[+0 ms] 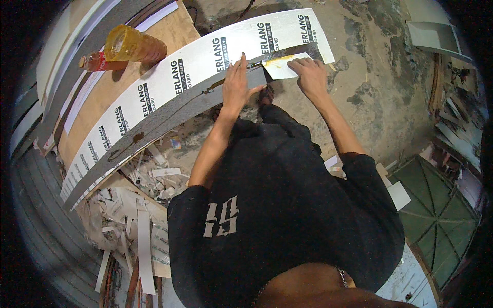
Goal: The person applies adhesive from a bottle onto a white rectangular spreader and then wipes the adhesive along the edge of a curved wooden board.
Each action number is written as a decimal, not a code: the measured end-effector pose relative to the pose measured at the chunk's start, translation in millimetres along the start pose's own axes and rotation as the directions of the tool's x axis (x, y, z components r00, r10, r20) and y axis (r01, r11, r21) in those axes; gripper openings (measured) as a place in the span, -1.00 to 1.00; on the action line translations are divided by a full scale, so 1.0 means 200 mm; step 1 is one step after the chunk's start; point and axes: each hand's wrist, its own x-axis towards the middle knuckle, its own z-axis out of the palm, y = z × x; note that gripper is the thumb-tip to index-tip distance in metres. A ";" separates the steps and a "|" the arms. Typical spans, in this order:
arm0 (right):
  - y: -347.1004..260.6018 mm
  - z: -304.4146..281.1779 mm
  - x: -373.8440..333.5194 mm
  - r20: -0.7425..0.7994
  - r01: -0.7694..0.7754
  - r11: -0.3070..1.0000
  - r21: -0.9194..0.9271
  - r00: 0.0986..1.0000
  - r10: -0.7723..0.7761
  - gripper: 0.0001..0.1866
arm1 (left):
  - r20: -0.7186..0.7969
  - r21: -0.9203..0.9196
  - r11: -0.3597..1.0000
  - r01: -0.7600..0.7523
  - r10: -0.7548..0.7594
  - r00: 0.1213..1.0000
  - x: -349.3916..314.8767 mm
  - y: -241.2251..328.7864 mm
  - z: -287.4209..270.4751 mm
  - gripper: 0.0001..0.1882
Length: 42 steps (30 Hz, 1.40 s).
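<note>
A long white board (199, 55) with dark printing runs from lower left to upper right in front of me, with a grey band along its near edge. Near its right end, a small white sheet (283, 68) with a yellow-brown smear lies over the grey band, its near corner beyond the edge. My right hand (311, 78) has its fingers curled on the right part of this sheet. To the left, my left hand (236, 87) rests on the board with fingers stretched out and thumb pointing toward the sheet. Whether anything lies beneath the left palm is hidden.
On a wooden surface (90, 110) at the left stand a yellowish plastic container (144, 49) and a small reddish bottle (100, 62). White offcuts (120, 205) lie heaped at lower left. A green framed panel (436, 215) is at the right, near stacked scraps (459, 115).
</note>
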 end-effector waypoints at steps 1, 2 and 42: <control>0.00 -0.01 -0.01 0.012 0.023 1.000 -0.002 1.000 -0.023 -0.65 | 0.006 -0.007 1.000 0.006 -0.006 1.000 0.00 0.00 0.00 0.28; 0.00 -0.02 -0.02 0.032 0.036 0.999 -0.009 0.999 -0.035 -0.65 | -0.003 -0.001 1.000 -0.002 0.002 1.000 0.00 0.00 0.00 0.28; -0.23 0.13 0.03 -0.140 0.034 0.998 -0.060 0.989 -0.042 -0.60 | 0.092 0.310 0.950 0.027 -0.058 0.994 -0.21 -0.19 -0.30 0.19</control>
